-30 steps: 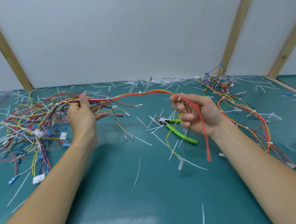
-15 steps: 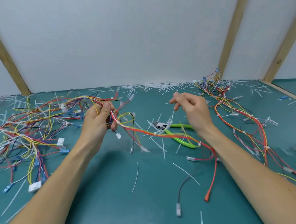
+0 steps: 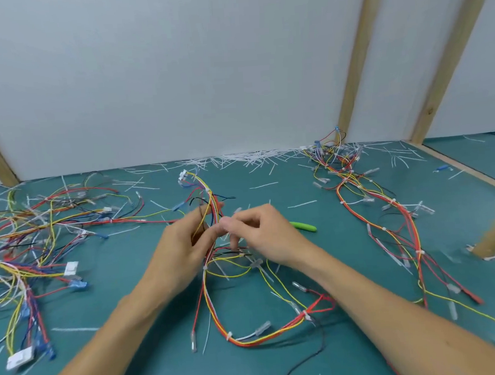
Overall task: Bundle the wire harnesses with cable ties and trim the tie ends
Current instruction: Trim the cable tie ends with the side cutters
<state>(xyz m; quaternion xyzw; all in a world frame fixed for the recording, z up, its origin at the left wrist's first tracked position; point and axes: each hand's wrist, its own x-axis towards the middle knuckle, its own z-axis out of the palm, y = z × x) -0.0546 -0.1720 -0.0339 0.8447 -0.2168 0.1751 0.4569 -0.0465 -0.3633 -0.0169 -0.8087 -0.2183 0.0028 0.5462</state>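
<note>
Head camera is showing both hands meeting over the middle of the green worktop. The left hand is gripping the wire harness, whose wires are running up between its fingers. The right hand is pinching something small at the same spot, probably a cable tie, though blur is hiding it. White ties are already sitting along this harness. Right of the hands, the green-handled cutters are lying idle beside a tied bundle. Left of the hands, a tangled pile is seemingly awaiting bundling.
</note>
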